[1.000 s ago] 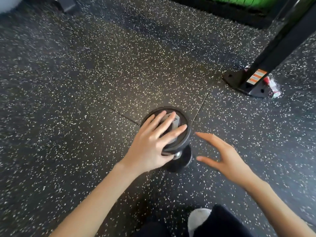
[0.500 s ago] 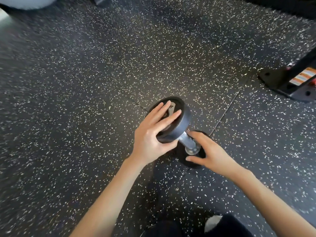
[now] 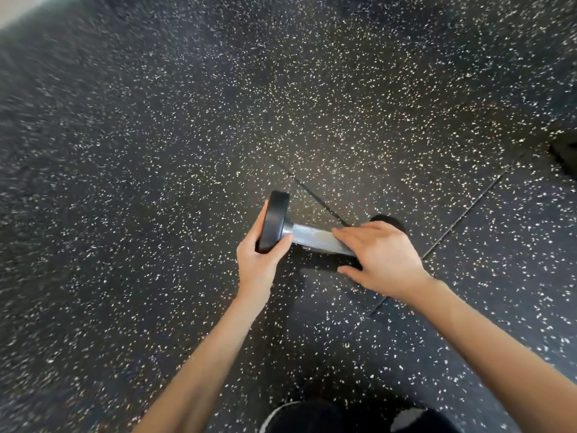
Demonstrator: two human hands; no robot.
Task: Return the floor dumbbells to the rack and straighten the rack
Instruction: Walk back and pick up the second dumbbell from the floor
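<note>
The dumbbell (image 3: 274, 223), upright a second ago, now lies tipped flat on the floor (image 3: 156, 151), left hand (image 3: 254, 267) clamped round one end, right hand (image 3: 384, 257) laid unclosed over its handle (image 3: 312, 237), lift likely next.

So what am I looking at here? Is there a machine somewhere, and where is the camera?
There is no machine here. These are a person's two bare hands, filmed by one camera worn on the head and looking down. The left hand grips the black end disc of a dumbbell, with the thumb on the disc's inner face. The right hand lies over the metal handle beside the other disc, its fingers fairly straight and the thumb spread below. Underneath is a dark speckled rubber floor laid in tiles. At the bottom edge are the person's own legs.
</note>
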